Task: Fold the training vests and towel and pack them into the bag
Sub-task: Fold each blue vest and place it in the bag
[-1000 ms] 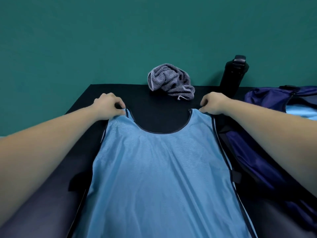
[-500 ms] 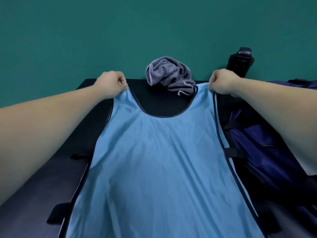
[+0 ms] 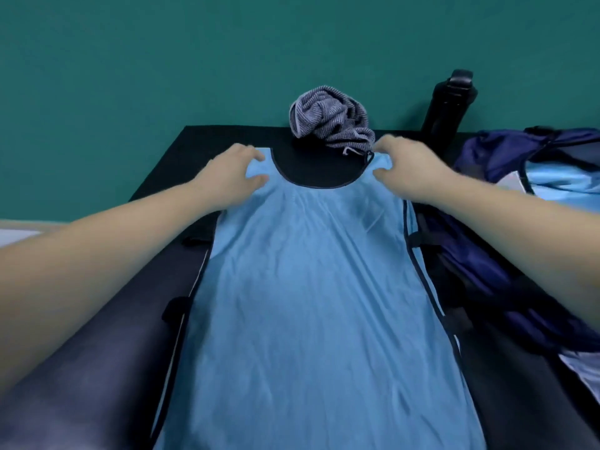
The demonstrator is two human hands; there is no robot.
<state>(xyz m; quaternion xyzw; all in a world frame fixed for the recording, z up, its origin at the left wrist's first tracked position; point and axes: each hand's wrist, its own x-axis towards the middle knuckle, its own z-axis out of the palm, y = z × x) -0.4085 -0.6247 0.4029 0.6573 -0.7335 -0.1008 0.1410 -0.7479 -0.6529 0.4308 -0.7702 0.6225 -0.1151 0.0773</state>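
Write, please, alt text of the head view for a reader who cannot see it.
A person's left hand and right hand lie on the shoulder straps of a light blue vest spread on a black table. Behind it sits a crumpled grey striped towel; to the right are a black bottle and an open navy bag with blue fabric inside.

Vest (image 3: 308,303) flat on table (image 3: 207,138) before me, neck end far. My left hand (image 3: 233,177) on its left strap, right hand (image 3: 412,170) on right strap. Towel (image 3: 331,125) behind neckline, bottle (image 3: 449,102) behind-right, bag (image 3: 519,222) right of vest, second vest (image 3: 565,180) inside it.
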